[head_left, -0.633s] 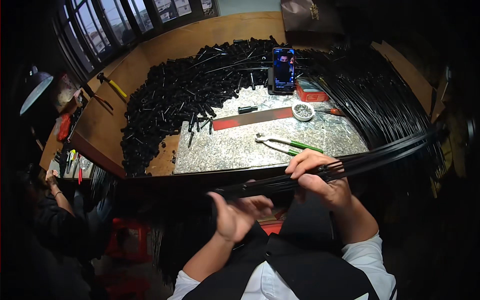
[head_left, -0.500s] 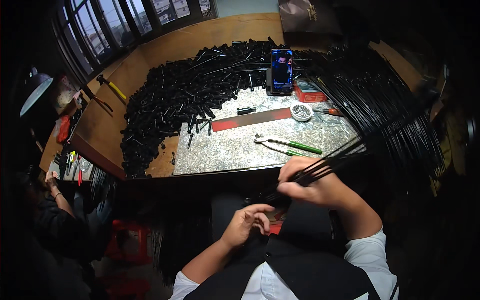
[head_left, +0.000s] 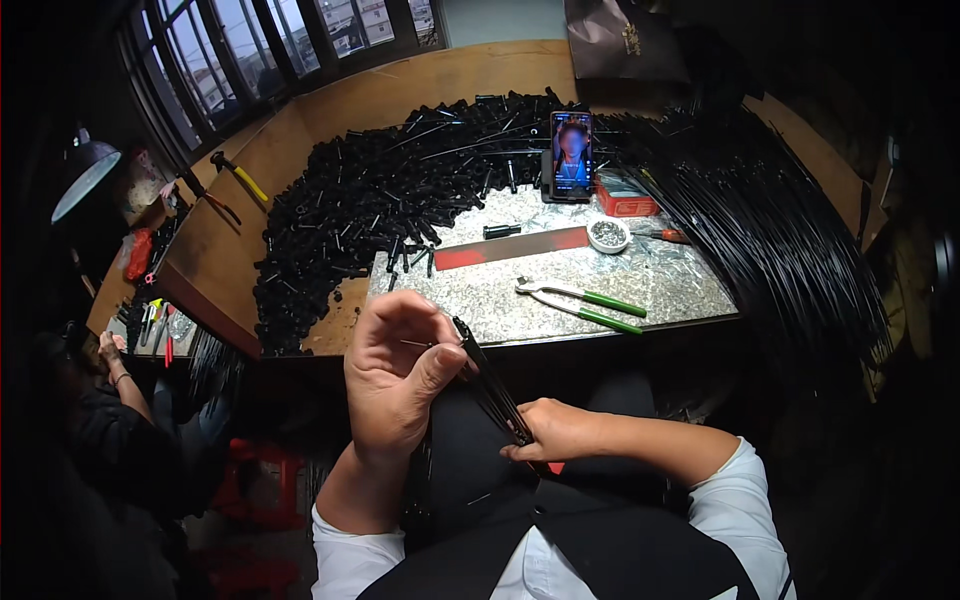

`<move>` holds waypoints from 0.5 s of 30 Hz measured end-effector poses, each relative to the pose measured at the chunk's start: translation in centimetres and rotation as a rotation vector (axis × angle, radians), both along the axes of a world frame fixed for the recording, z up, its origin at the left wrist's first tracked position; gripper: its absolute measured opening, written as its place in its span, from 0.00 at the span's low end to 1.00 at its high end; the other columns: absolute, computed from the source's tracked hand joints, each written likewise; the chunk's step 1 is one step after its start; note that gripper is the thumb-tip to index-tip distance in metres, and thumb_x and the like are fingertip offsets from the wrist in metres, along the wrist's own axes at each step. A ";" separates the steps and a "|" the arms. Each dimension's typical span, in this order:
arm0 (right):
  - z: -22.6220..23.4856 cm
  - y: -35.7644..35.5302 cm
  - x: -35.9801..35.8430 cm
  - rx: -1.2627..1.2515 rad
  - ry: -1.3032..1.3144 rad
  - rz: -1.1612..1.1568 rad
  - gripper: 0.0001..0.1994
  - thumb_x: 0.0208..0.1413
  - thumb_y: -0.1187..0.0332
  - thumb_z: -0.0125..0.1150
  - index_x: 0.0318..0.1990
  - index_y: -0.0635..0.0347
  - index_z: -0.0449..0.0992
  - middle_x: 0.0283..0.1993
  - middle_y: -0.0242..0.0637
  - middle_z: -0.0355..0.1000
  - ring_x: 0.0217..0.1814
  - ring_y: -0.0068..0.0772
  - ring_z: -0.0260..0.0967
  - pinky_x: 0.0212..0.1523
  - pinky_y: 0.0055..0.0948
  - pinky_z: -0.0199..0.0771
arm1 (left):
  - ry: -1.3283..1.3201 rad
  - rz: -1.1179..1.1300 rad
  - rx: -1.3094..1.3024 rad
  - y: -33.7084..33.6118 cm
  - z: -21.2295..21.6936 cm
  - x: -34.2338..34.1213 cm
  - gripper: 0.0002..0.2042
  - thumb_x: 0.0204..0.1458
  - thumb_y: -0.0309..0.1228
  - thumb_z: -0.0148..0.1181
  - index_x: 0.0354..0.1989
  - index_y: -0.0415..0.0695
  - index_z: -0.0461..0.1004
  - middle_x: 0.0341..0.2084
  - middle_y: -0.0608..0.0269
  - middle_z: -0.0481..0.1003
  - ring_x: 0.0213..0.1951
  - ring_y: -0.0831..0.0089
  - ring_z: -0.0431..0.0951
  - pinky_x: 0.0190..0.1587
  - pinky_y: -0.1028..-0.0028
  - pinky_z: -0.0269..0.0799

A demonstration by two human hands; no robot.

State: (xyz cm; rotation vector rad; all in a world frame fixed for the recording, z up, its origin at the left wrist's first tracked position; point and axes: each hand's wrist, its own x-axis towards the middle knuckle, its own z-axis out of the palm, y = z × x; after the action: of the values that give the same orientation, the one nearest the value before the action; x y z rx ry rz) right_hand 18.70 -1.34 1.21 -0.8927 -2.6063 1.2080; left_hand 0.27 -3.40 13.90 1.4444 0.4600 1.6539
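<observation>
Gripping black rods (head_left: pixel 493 388): right hand (head_left: pixel 553 430), fingers closed round them! Left hand (head_left: pixel 398 375) half-curled by far ends, hold unclear; best steady, ends level.

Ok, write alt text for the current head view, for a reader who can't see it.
A person's right hand grips a bundle of thin black strands, the left hand cupped beside its upper end. Beyond, a workbench holds green-handled pliers, a white bowl of small metal bits, a lit phone and a heap of black parts.
</observation>
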 end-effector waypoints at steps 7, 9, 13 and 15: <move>6.1 1.6 1.8 0.007 0.260 0.152 0.19 0.49 0.57 0.68 0.36 0.64 0.72 0.29 0.38 0.69 0.29 0.34 0.70 0.31 0.31 0.71 | 0.174 -0.154 0.003 1.4 1.3 -0.3 0.03 0.49 0.19 0.62 0.32 0.36 0.76 0.29 0.60 0.74 0.30 0.78 0.74 0.35 0.80 0.71; 10.3 2.1 2.1 -0.095 0.341 0.137 0.15 0.50 0.63 0.67 0.40 0.61 0.72 0.33 0.32 0.72 0.31 0.21 0.69 0.30 0.26 0.71 | 0.222 -0.125 -0.007 1.5 1.6 -0.4 0.03 0.48 0.19 0.62 0.32 0.36 0.77 0.29 0.60 0.75 0.30 0.78 0.74 0.34 0.80 0.71; 14.7 2.6 2.4 -0.357 0.503 -0.025 0.06 0.54 0.71 0.62 0.36 0.62 0.71 0.26 0.29 0.70 0.23 0.14 0.67 0.22 0.16 0.67 | 0.440 -0.021 0.020 1.6 2.8 -0.1 0.02 0.48 0.19 0.64 0.29 0.36 0.78 0.27 0.62 0.75 0.28 0.80 0.74 0.32 0.82 0.70; 15.0 2.7 2.1 -0.257 0.495 -0.033 0.05 0.55 0.72 0.61 0.33 0.62 0.71 0.23 0.29 0.69 0.20 0.14 0.66 0.21 0.16 0.66 | 0.438 -0.011 -0.021 1.7 3.2 0.1 0.02 0.48 0.20 0.64 0.29 0.36 0.78 0.26 0.62 0.75 0.27 0.80 0.74 0.31 0.82 0.69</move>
State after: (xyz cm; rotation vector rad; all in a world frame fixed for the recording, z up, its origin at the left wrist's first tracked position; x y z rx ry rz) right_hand 20.76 1.39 16.18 -0.5723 -2.0728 1.5459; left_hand 0.40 -1.72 17.08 1.7938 0.7063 1.3139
